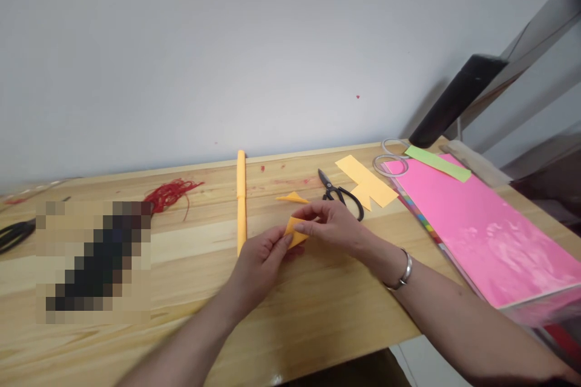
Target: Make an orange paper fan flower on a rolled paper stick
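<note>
A small piece of orange paper, which looks folded, is held between both hands above the table. My left hand pinches it from the left, and my right hand grips its right side between thumb and fingers. Just behind them lies a thin orange paper scrap. Black-handled scissors rest beyond my right hand, partly hidden by it. To the left of the hands, a long rolled orange paper tube points toward the wall.
Orange paper pieces lie right of the scissors. Further right are clear ring-shaped tape rolls, a green strip and a pink paper pack. Red string, a blurred-out patch and black handles are left. A black cylinder leans at the back.
</note>
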Available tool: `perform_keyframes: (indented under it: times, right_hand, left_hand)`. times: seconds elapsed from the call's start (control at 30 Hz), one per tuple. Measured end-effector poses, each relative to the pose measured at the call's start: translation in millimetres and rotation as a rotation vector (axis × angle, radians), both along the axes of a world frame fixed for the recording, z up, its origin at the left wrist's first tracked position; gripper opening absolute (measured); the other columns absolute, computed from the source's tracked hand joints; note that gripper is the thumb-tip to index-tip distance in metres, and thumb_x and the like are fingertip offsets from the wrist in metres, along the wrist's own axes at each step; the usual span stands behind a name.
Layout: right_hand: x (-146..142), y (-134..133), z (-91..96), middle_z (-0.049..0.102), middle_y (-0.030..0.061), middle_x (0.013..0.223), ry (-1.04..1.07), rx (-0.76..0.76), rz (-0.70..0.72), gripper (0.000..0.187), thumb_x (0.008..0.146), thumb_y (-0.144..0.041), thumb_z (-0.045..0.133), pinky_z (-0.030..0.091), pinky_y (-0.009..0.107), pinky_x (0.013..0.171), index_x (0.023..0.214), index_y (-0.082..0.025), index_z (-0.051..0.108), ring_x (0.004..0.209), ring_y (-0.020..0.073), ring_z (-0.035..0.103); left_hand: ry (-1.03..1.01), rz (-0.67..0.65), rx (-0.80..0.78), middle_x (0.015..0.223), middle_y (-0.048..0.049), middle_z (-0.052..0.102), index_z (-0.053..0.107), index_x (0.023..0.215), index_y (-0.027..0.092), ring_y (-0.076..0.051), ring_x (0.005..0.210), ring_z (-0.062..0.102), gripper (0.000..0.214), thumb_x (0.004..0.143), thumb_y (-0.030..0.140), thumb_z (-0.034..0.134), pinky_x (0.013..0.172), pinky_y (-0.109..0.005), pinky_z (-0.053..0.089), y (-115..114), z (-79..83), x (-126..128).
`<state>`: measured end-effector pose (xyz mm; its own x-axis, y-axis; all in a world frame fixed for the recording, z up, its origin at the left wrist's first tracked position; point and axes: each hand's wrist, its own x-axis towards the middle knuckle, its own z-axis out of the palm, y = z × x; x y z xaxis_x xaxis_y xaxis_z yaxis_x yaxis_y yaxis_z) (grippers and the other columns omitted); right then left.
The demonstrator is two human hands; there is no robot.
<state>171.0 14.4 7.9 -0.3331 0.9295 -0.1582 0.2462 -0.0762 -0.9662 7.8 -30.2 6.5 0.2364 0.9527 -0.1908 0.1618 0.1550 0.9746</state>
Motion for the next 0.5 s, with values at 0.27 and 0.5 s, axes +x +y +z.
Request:
perform_keyframes:
  times: [0.27, 0.5]
  right_hand:
    - [3.1, 1.9, -6.1, 0.064, 0.0006, 0.066, 0.021, 0.062, 0.091, 0.015, 0.069, -0.03, 0.065, 0.041, 0.022, 0.055, 0.071, -0.015, 0.068, 0.06, 0.0107, 0.054]
    - [2.4, 0.8, -5.3, 0.058, -0.0022, 0.056, -0.043, 0.139, 0.07, 0.014, 0.071, -0.027, 0.063, 0.036, 0.02, 0.05, 0.063, -0.016, 0.065, 0.053, 0.0088, 0.047]
  left_hand:
    - [0.005, -0.089, -0.035, 0.094, -0.0019, 0.07, 0.067, 0.097, 0.023, -0.02, 0.084, 0.066, 0.028, 0.082, 0.04, 0.05, 0.079, -0.032, 0.051, -1.4, -1.8, 1.0]
    - [0.074, -0.081, -0.014, 0.082, -0.0018, 0.07, 0.068, 0.089, 0.021, -0.019, 0.078, 0.065, 0.025, 0.081, 0.038, 0.051, 0.072, -0.028, 0.051, -0.3, 1.3, 1.4]
